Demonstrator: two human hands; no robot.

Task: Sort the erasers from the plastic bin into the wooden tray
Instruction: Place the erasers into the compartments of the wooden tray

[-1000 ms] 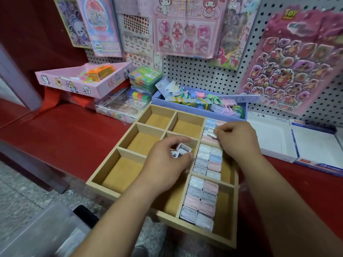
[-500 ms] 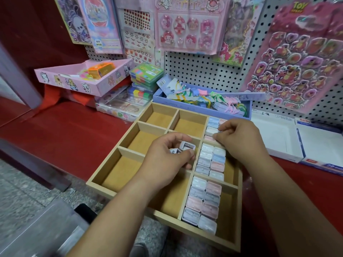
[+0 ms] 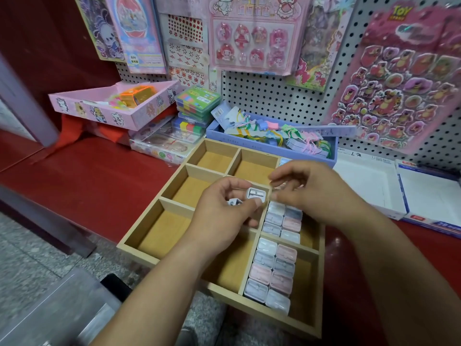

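Head view: left hand grips small white eraser above wooden tray. Right hand curled just beside it; can't tell if it's pinching anything. Eraser likely light, stiff, slick. Best pinched across opposite flat sides.

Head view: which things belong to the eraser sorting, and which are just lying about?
Job: wooden tray; erasers lined up in its right-hand compartments; eraser gripped by the left hand; plastic bin, bottom left.
Lying about: pink box; purple box; stacked green cases; sticker sheets; white boxes.
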